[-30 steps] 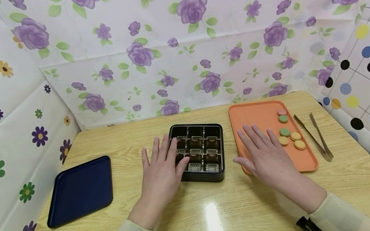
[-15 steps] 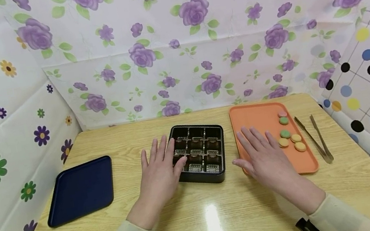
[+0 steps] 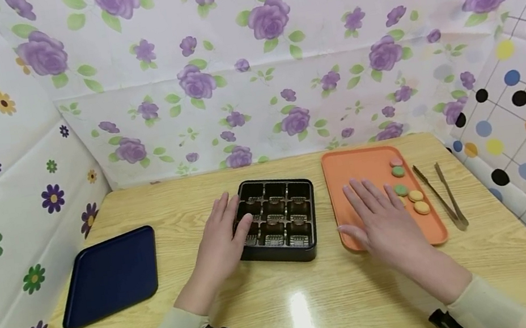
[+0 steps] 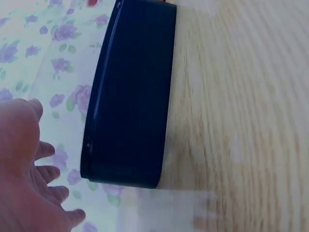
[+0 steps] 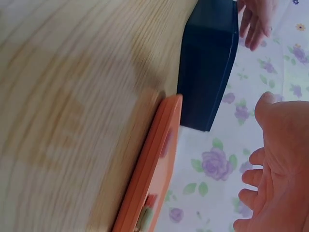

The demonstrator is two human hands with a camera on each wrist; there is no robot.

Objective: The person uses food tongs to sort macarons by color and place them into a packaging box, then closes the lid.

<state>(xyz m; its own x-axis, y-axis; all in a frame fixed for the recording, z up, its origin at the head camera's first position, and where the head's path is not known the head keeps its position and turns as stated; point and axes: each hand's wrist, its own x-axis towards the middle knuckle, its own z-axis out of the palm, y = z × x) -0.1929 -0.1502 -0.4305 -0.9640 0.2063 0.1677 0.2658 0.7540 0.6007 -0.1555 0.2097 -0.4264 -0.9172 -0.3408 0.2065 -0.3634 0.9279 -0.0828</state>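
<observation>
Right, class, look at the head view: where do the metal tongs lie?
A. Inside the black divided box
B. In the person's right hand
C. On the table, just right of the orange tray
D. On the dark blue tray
C: the tongs lie on the bare table beside the orange tray, with the right hand over that tray, holding nothing.

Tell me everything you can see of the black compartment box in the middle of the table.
The black compartment box is a square, shallow tray that looks like glossy plastic, divided three by three into nine wells. Each well seems to hold a small dark piece with a pale ridged edge; what they are is unclear. It sits flat on the wooden table, apart from the orange tray on its right. The left hand rests against its left side, fingers lying over the rim. The right hand does not touch it.
</observation>
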